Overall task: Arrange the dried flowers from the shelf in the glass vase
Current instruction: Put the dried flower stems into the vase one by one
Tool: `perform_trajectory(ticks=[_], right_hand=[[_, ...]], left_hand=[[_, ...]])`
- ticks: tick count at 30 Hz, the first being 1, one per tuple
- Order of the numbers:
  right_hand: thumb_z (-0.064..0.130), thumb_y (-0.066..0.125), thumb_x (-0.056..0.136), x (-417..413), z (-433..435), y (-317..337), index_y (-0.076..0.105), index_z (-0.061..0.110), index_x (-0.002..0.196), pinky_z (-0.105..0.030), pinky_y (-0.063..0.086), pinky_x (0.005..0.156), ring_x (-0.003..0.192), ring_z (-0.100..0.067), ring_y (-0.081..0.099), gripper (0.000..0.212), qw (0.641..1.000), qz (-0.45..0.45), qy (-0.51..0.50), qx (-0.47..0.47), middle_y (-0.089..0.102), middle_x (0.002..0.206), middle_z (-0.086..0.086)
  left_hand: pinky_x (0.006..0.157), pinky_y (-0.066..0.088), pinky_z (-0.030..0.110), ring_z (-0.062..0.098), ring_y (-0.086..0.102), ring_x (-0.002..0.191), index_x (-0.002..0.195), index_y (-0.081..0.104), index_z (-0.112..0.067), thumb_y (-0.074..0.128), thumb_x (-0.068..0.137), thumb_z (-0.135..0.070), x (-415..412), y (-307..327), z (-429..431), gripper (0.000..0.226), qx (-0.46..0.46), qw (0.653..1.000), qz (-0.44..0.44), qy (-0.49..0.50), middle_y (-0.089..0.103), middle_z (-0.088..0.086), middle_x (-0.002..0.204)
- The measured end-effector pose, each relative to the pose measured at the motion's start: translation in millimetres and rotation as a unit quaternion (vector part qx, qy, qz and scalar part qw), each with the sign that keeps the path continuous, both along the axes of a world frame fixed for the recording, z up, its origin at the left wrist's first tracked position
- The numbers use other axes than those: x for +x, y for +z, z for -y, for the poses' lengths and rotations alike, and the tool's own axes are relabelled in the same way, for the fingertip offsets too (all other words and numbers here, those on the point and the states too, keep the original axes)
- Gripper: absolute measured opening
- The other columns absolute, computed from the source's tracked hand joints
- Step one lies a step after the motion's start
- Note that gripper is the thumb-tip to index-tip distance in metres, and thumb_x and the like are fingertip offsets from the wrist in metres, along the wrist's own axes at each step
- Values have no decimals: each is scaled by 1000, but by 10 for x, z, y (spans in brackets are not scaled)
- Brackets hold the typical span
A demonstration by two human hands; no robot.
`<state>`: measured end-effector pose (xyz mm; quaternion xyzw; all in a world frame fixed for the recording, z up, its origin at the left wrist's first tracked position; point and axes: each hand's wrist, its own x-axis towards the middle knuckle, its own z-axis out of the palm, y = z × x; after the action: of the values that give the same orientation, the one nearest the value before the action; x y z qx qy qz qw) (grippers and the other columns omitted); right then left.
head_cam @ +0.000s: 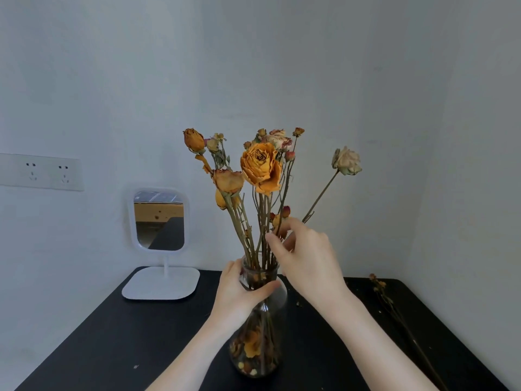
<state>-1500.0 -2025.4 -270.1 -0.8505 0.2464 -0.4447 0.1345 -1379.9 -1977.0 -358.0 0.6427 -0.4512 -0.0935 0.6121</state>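
Left hand (242, 290) is gripping clear glass vase (262, 351); right hand (307, 258) is pinching orange dried flowers (260, 167), mostly arranged; one brown dried sprig (378, 284) is lying right of vase, unplaced.

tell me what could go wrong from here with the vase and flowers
The dried flowers look brittle; the right hand working among their stems could snap one or shed petals.
The pale rose leans far right and might drag its stem out of the glass vase.
The tall bunch looks top-heavy; if the left hand at the neck lets go, the vase could tip.
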Motion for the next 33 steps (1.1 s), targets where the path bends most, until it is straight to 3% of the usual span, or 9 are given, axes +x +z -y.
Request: perform_trajectory(ticks=[4,9,13,16,19,24,33], right_hand=[[29,54,91,14,-30,76,59,20,91,-25,56,54,54,-7,61,11,998,62,26,13,59,66,10],[33,55,90,32,-19,1,63,16,88,-26,57,63,61,-9,63,19,999,-9,15,48,65,75,1],[34,57,89,37,-30,-25,65,17,100,-21,55,62,61,-8,62,23,998,16,19,50,66,78,3],[33,56,89,47,-36,-29,67,16,98,-20,55,61,60,-7,63,22,997,49,25,51,64,75,6],[34,58,88,75,-5,-75,68,17,96,-23,56,62,59,-8,62,22,998,21,14,57,65,74,4],[36,58,88,107,40,-226,71,20,95,-18,50,64,70,-9,64,22,996,-57,-8,64,65,75,5],[39,57,88,139,19,-278,71,25,98,-14,47,59,64,-4,60,23,998,-31,-11,51,58,68,13]], left_hand=[[96,45,34,6,54,107,102,55,-44,77,61,-48,2,3,-1,46,5,1000,8,3,59,-9,109],[94,47,35,8,56,104,100,59,-39,77,61,-45,5,14,-8,44,-4,1000,3,-6,60,-6,107],[84,44,23,4,54,101,92,55,-46,78,63,-42,11,7,2,37,0,1000,4,2,59,-11,103],[79,40,17,0,53,98,90,55,-47,77,62,-43,17,-2,4,36,0,1000,6,2,58,-14,100],[78,40,16,1,54,99,90,55,-46,76,59,-47,19,-1,4,38,1,1000,1,1,58,-14,101],[78,44,16,-1,58,96,90,55,-49,74,55,-53,42,-1,-11,40,-2,1000,-1,-9,62,-14,100],[69,42,-2,-15,57,94,97,53,-47,75,58,-47,78,-16,-19,45,-2,1000,7,-19,65,-20,99]])
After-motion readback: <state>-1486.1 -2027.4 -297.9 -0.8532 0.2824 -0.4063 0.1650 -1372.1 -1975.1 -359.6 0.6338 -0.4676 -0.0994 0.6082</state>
